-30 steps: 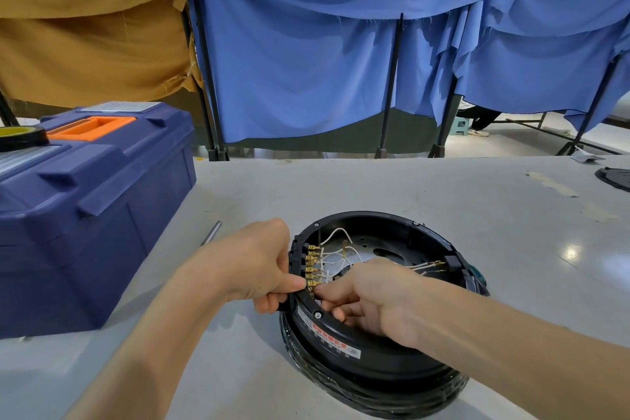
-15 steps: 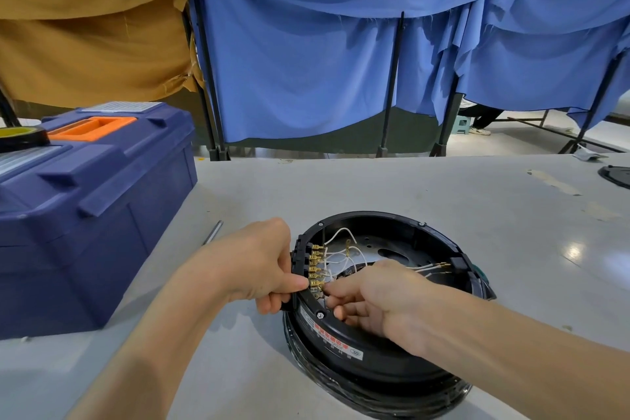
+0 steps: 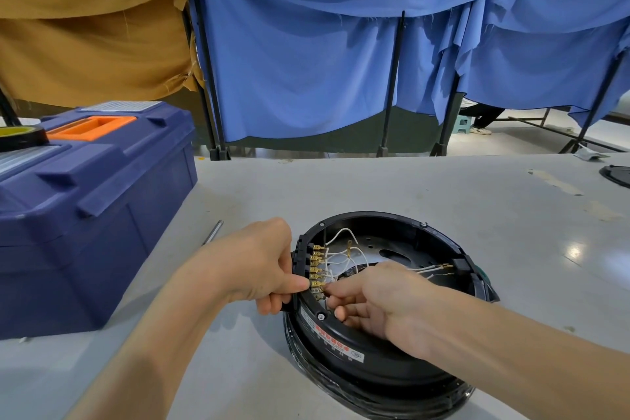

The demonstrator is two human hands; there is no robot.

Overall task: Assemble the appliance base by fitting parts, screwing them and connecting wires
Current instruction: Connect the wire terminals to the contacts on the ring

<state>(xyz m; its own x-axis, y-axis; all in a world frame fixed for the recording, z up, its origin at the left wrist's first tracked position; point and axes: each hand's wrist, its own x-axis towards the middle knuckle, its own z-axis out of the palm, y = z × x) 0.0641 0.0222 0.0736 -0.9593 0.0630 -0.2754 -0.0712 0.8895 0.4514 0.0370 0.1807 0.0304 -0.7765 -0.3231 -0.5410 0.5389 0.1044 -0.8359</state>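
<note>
Bracing the base (image 3: 381,348) on the tabletop (image 3: 375,187), the left hand (image 3: 259,266) grips its rim beside the brass terminals (image 3: 317,269), thumb pressed at the lowest tabs. The right hand (image 3: 378,300), just right of that thumb, pinches what appears to be a white wire (image 3: 344,254) end at a tab; the contact is hidden. Risks: a skewed push bending a tab, a wrong-tab connection, loose wires snagging under the right hand.
</note>
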